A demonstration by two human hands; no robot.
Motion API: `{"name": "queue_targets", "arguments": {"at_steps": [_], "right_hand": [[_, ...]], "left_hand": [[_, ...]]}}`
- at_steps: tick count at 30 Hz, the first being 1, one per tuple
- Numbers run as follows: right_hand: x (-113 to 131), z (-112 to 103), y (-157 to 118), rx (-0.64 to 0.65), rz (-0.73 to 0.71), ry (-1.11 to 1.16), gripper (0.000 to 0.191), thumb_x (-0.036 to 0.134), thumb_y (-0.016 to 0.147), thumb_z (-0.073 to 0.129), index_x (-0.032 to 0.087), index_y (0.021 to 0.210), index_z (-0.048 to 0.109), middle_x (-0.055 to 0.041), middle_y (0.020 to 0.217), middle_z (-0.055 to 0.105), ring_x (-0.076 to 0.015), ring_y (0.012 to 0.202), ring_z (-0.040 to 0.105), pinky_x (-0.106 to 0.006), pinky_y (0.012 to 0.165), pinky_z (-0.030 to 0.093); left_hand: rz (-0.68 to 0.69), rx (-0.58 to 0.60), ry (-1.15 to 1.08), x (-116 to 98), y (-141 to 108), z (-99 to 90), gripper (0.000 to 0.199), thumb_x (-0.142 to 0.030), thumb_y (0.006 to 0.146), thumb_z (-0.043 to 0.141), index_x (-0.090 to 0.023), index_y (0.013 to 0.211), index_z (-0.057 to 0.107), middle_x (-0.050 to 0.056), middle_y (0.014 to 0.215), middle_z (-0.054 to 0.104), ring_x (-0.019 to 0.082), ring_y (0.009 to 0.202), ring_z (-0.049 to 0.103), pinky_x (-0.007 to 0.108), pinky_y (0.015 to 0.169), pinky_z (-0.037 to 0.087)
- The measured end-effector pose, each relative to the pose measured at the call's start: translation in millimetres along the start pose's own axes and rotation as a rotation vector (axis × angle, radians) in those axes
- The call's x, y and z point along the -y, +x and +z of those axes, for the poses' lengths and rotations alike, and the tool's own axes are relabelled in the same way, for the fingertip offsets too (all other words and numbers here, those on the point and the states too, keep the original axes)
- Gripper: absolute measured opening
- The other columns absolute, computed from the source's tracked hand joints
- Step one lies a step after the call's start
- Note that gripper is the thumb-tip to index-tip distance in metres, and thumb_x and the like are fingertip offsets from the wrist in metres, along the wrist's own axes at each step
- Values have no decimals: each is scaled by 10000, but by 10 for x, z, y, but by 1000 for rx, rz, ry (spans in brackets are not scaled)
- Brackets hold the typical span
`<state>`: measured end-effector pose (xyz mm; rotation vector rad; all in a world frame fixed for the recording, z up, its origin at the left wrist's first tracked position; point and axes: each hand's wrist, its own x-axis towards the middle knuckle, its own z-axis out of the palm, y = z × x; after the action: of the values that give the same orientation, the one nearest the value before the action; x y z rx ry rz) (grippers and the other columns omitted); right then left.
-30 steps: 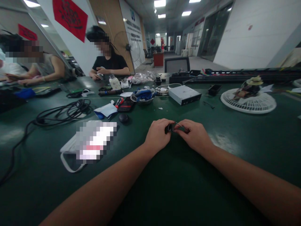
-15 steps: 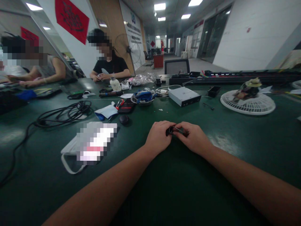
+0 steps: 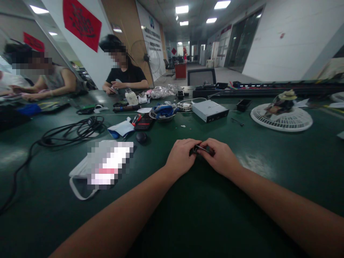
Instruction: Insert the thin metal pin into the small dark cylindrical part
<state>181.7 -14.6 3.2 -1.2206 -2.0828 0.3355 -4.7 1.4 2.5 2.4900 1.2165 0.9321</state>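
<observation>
In front of me, low over the green tabletop point(image 3: 166, 215), my two hands meet. My left hand point(image 3: 180, 153) is closed around a small black object point(image 3: 192, 149), most of it hidden by the fingers. Pinched between the thumb and fingers of my right hand point(image 3: 222, 156) is a thin metallic strip with a dark part point(image 3: 205, 148), its tip against the black object. Whether the two are one piece I cannot tell. Their kind is too small to make out.
A computer mouse point(image 3: 141, 137), a face mask point(image 3: 80, 163) and a coiled black cable point(image 3: 72, 130) lie to the left. Beyond my hands stand a grey optical drive point(image 3: 209, 110) and a bowl of blue cloth point(image 3: 163, 110). A white fan grille point(image 3: 282, 118) is at right. Two people sit far left.
The metallic strip has tilted slightly between my hands. Both hands stay together in nearly the same place. A person across the table has shifted their hands a little.
</observation>
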Motion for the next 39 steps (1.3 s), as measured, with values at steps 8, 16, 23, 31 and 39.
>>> {"name": "queue_targets", "arguments": {"at_steps": [8, 16, 23, 31, 39], "right_hand": [[-14, -10, 1, 18, -121, 52, 181, 202, 959, 553, 218, 1037, 716, -42, 986, 675, -180, 879, 634, -323, 799, 493], [-52, 1, 8, -6, -149, 106, 172, 208, 947, 608, 243, 1050, 742, -24, 962, 682, -169, 866, 641, -313, 786, 498], [-54, 5, -8, -10, -152, 152, 119, 196, 886, 684, 223, 991, 734, -13, 948, 666, -145, 789, 624, -289, 720, 504], [-70, -4, 25, 1, -126, 200, 98, 203, 902, 674, 241, 962, 741, -14, 930, 662, -163, 845, 632, -313, 766, 499], [-117, 11, 48, 19, -83, 294, 146, 199, 922, 637, 269, 958, 760, -4, 907, 644, -154, 840, 624, -305, 772, 488]], "left_hand": [[5, -33, 7, -5, -3, 19, 419, -75, 821, 641, -213, 1217, 651, 40, 1203, 717, 218, 1119, 643, 420, 984, 479], [-13, -63, 2, 8, -5, 23, 413, -100, 803, 693, -219, 1198, 666, 37, 1175, 722, 223, 1084, 652, 414, 964, 490], [14, -27, -5, 1, 1, 17, 417, -82, 795, 670, -202, 1194, 670, 42, 1157, 728, 224, 1064, 654, 421, 957, 486], [31, -27, -7, -9, 3, 3, 412, -90, 796, 677, -201, 1192, 659, 45, 1154, 725, 228, 1066, 653, 422, 943, 487], [61, -4, -28, 19, 0, 28, 276, -130, 827, 678, -202, 1093, 679, 36, 1143, 728, 226, 1060, 653, 413, 930, 486]]}}
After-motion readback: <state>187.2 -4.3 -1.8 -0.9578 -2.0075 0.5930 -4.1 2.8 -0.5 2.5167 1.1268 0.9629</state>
